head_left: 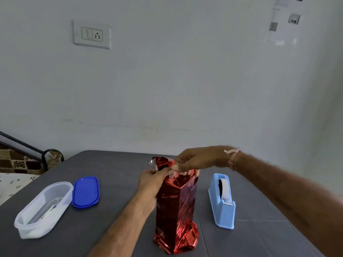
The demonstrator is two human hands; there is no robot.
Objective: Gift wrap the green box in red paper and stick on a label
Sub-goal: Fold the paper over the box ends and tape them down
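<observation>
Standing upright near the middle of the grey table (111,164), the box (176,206) was covered all over in shiny red paper (183,236), which bunched in crumpled folds around its base. At the top, loose paper flaps stood up on the far left side, one showing a silvery underside.

The left hand (150,184) came in from the near side and gripped the box's upper left side, its fingers curled round the wrapping and its thumb reaching up to the top edge. The right hand (196,160) reached across from the right, a pale thread band (233,157) on its wrist. Its thumb and fingers pinched a pale strip of tape (171,173) at the top fold, with the remaining fingers curled down over the far top edge of the box.

Just right of the box, apart from it, a light blue tape dispenser (222,201) stood with its cutter end pointing near. Well to the left lay a clear oval container (42,210), open, with something small and printed inside that was too unclear to identify. Its blue lid (85,191) lay flat just beside it on the right. On the far wall hung a white switch plate (91,34).
</observation>
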